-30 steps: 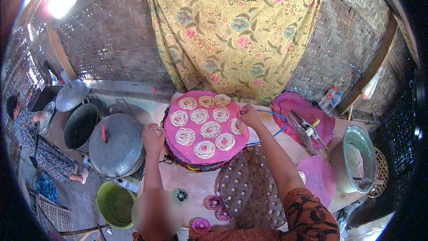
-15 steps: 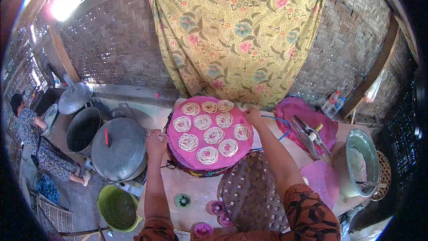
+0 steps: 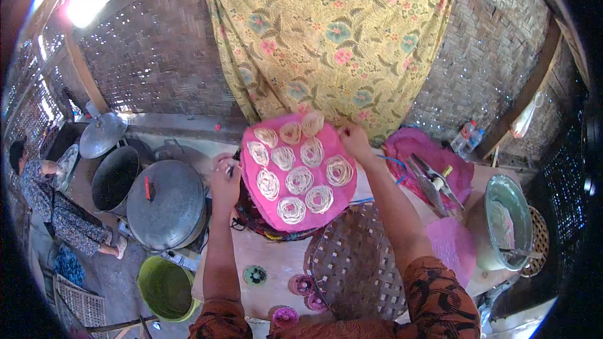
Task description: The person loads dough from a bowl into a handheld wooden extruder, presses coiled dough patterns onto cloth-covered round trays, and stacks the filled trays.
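While the pink sheet (image 3: 319, 177) hung tilted between my hands, pale coils (image 3: 299, 181) aboard, my right hand (image 3: 355, 140) had its far right edge pinched; my left hand (image 3: 225, 173), fingers curled, was right beside the left edge, grip impossible to tell!

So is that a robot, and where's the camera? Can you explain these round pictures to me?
No robot here, just a person with two bare hands. Every picture comes from one camera on that person's head, looking forward and down, so you see the arms reaching away from you.

The left hand and right hand are at opposite sides of a pink sheet with pale, stringy rings on it. They seem to hold the sheet, but their grip is hard to see. On the table there's also a woven tray nearer the person, and a bucket to the right.
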Tool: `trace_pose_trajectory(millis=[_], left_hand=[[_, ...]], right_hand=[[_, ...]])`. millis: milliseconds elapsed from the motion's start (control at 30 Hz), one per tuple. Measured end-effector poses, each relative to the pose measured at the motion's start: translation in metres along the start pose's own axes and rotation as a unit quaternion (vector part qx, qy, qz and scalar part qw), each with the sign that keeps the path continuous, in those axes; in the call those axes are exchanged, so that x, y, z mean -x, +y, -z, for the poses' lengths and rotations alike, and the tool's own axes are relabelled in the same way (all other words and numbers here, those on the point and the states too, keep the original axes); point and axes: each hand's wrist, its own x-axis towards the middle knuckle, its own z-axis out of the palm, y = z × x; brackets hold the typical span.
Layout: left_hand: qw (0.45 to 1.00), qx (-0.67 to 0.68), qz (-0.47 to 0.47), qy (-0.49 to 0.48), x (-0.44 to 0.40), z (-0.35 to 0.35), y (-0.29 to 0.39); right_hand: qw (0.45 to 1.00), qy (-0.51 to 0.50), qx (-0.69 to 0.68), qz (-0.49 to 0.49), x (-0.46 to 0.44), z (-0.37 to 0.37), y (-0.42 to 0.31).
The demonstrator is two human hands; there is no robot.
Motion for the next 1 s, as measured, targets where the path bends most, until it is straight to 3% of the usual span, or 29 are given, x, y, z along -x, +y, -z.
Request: trace_pose_trajectory(millis=[100, 167, 200, 233, 300, 333, 400, 467, 533, 600, 667, 700, 767, 833, 933, 1000], left_hand=[[0.998, 0.052, 0.032, -0.002, -0.012, 0.015, 0.053], [0.996, 0.087, 0.021, -0.021, -0.013, 0.026, 0.087], [0.993, 0.116, 0.004, -0.027, -0.014, 0.031, 0.102], [0.992, 0.120, 0.011, -0.038, -0.015, 0.036, 0.121], [0.994, 0.087, -0.016, -0.069, -0.006, 0.040, 0.152], [0.991, 0.092, -0.082, -0.061, -0.001, 0.033, 0.153], [0.986, 0.120, -0.049, -0.107, 0.017, 0.018, 0.161], [0.976, 0.149, -0.039, -0.155, 0.039, -0.001, 0.165], [0.971, 0.132, -0.059, -0.188, 0.067, -0.024, 0.162], [0.964, 0.101, -0.079, -0.234, 0.096, -0.041, 0.157], [0.957, 0.075, -0.080, -0.268, 0.125, -0.049, 0.152], [0.949, 0.044, -0.076, -0.303, 0.137, -0.052, 0.151], [0.943, 0.018, -0.104, -0.316, 0.154, -0.053, 0.149], [0.936, -0.010, -0.131, -0.325, 0.162, -0.054, 0.146], [0.940, -0.032, -0.136, -0.311, 0.166, -0.055, 0.143], [0.939, -0.042, -0.135, -0.314, 0.167, -0.055, 0.143]], right_hand=[[0.996, 0.071, -0.041, 0.042, 0.000, 0.039, 0.000], [0.978, 0.081, -0.184, 0.062, 0.029, 0.092, -0.033], [0.994, 0.066, -0.089, 0.012, 0.042, 0.126, -0.043], [0.994, 0.086, -0.064, 0.037, 0.055, 0.151, -0.040], [0.984, 0.084, -0.145, 0.054, 0.084, 0.192, -0.041], [0.986, 0.062, -0.157, -0.001, 0.105, 0.216, -0.050], [0.993, 0.058, -0.098, 0.004, 0.134, 0.244, -0.033], [0.989, 0.064, -0.125, -0.054, 0.171, 0.252, -0.010], [0.989, 0.050, -0.050, -0.129, 0.214, 0.258, 0.006], [0.993, 0.053, -0.028, -0.103, 0.257, 0.251, 0.047], [0.979, 0.084, -0.109, -0.148, 0.303, 0.236, 0.088], [0.978, 0.064, -0.051, -0.193, 0.325, 0.238, 0.093], [0.970, 0.046, 0.006, -0.240, 0.360, 0.233, 0.107], [0.956, 0.099, -0.059, -0.270, 0.380, 0.216, 0.129], [0.949, 0.119, 0.009, -0.291, 0.392, 0.207, 0.141], [0.953, 0.121, -0.043, -0.275, 0.396, 0.206, 0.145]])
